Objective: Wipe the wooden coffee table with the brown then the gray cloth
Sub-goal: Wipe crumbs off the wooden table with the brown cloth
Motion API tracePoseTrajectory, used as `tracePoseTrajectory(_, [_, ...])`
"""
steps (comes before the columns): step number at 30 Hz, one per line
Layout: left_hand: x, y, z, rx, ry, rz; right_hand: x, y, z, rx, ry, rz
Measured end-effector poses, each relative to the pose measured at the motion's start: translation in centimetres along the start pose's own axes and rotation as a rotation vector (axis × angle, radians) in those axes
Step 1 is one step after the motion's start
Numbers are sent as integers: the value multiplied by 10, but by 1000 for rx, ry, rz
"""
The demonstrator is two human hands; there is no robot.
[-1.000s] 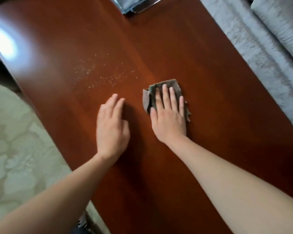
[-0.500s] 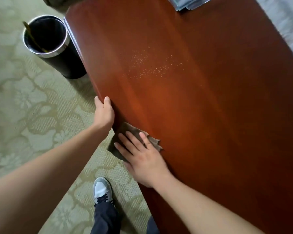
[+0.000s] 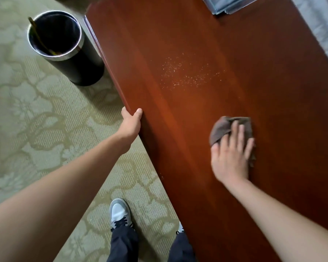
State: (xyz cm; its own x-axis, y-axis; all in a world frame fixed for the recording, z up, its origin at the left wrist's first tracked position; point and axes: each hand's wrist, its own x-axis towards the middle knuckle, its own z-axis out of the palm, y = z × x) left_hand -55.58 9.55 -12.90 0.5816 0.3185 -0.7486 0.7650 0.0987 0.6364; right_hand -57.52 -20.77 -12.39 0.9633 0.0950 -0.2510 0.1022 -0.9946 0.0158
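The right hand (image 3: 230, 154) is laid flat, fingers straight, on the brown cloth (image 3: 228, 125), which is pressed to the table (image 3: 197, 38) so that it can be slid; the cloth is bunched under and beyond the fingertips, well in from the left edge; that edge is gripped by the left hand (image 3: 131, 124), probably for balance; crumbs (image 3: 186, 74) are left unwiped farther in.

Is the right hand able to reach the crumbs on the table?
Probably yes: only bare tabletop lies between the right hand, pressing the brown cloth, and the crumbs; nothing blocks it.
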Motion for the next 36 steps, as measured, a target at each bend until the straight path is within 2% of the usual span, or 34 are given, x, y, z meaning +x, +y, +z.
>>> tracePoseTrajectory(3, [10, 6, -18, 10, -64, -61, -21, -84, 6, -7, 20, -230])
tracePoseTrajectory(7, [18, 19, -37, -17, -90, -56, -23, -183, 10, -3, 9, -383])
tracePoseTrajectory(9, [21, 27, -42, 7, -76, -47, -13, -205, 10, -43, 8, -422])
tracePoseTrajectory(12, [24, 39, -41, 25, -53, -70, -3, -193, 7, -55, 28, -491])
tracePoseTrajectory(14, [26, 45, -33, 30, -4, -79, -8, -165, 5, -20, 26, -438])
tracePoseTrajectory(15, [26, 47, -27, 47, 53, -77, -13, -146, 6, -3, 18, -355])
tracePoseTrajectory(18, [20, 55, 3, 114, 275, -62, -34, -81, 12, 22, -2, 4])
tracePoseTrajectory(20, [15, 61, 25, 115, 393, -78, -42, -36, 14, 36, -46, 178])
tracePoseTrajectory(26, [39, 72, 36, 193, 692, -134, 25, 41, -4, 120, -69, 475])
tracePoseTrajectory(31, [51, 71, 37, 321, 806, -138, 123, 56, -30, 128, -65, 457])
tracePoseTrajectory(36, [52, 72, 38, 335, 828, -157, 179, -18, -56, 55, -49, 230])
